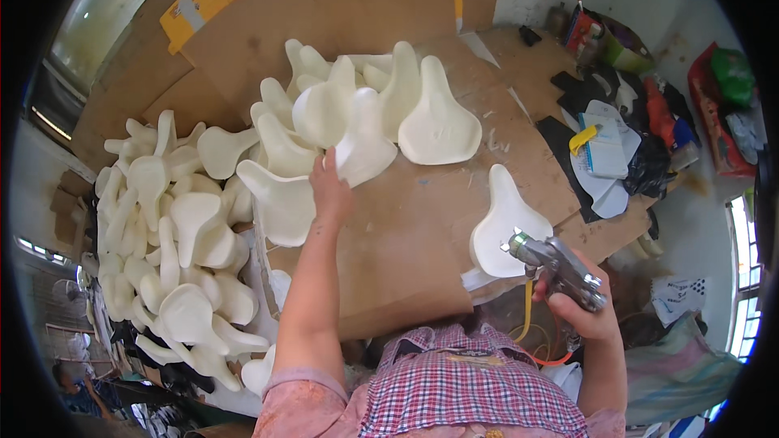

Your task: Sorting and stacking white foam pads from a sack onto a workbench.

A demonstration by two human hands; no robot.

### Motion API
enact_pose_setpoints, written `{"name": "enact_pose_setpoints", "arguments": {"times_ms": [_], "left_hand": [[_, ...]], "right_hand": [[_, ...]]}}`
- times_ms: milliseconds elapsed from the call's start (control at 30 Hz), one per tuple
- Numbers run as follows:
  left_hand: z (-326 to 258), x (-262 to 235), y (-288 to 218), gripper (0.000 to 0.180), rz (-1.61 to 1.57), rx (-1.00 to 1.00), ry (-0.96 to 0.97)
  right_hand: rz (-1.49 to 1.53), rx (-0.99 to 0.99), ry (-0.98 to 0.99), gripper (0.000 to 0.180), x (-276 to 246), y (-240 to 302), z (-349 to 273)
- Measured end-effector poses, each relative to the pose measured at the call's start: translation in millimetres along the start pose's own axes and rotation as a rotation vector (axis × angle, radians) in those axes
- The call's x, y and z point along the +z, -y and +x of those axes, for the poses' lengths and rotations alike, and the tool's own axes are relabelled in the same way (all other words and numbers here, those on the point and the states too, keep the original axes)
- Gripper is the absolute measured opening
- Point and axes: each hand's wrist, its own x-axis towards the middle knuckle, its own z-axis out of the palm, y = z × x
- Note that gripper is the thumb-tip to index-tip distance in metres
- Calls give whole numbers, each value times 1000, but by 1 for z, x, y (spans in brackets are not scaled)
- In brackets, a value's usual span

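Note:
My left hand (330, 193) reaches forward over the table, fingers stretched out at the edge of a cream foam bicycle saddle pad (367, 144). Its fingertips meet that pad; I see no firm grip. Another saddle pad (284, 204) lies just left of this hand. In my right hand (586, 302) is a metal spray gun (560, 266), its nozzle pointing left. A hose runs down from the gun. Beyond the nozzle, a single saddle pad (505, 223) rests flat near the table's front edge, narrow end away from me.
A large heap of saddle pads (195, 223) fills the left side. More pads cluster at the back of the cardboard-covered table (406, 251). At right lie dark scraps, a notepad (604, 150) with a yellow cutter (584, 139), and a black plastic bag (647, 186).

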Motion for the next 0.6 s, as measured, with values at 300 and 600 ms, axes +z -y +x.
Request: {"name": "enact_pose_setpoints", "arguments": {"times_ms": [300,600], "left_hand": [[28,4,53,54,-501,-158,10],[23,-169,116,44,-1350,-343,-150]], "right_hand": [[-81,-27,-24,58,14,6,-9],[66,-152,-227,70,52,11,-4]]}}
